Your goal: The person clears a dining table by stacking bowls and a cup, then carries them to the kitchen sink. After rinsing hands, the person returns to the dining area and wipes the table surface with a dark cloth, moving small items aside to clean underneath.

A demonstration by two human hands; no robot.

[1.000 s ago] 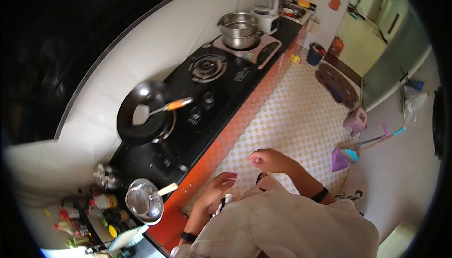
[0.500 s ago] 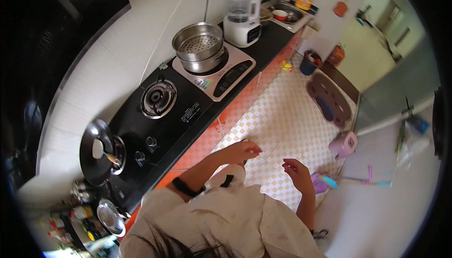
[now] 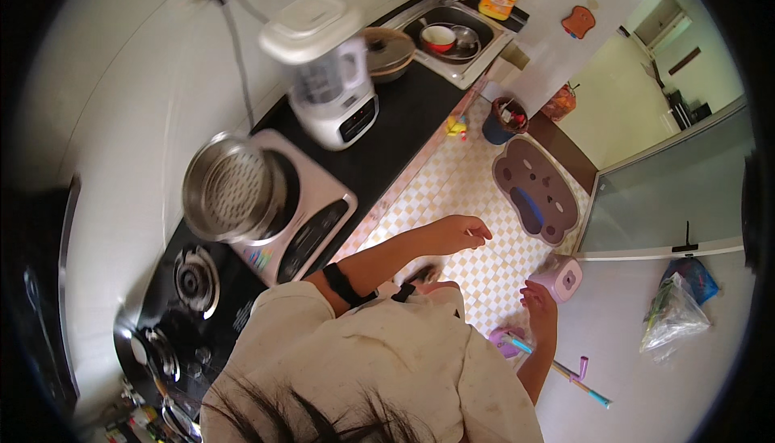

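Note:
My left hand hangs over the checkered floor in front of the counter, its fingers loosely bent and holding nothing. A black band is on that arm near the sleeve. My right hand is off to the right, beside a pink bin. Its fingers are loosely curled and apart, with nothing in them. Neither hand touches anything. On the counter to the left, a steel steamer pot with a perforated tray stands on an induction cooker. Farther along is a white blender.
A lidded pan sits by the sink, which holds a red bowl. A bucket bin and a brown bear-shaped mat lie ahead. The gas burner is at left; a mop handle is at right.
My view has moved forward along the counter, with the blender, sink and mat now closer. Both hands remain free, and the stove has slipped toward the lower left.

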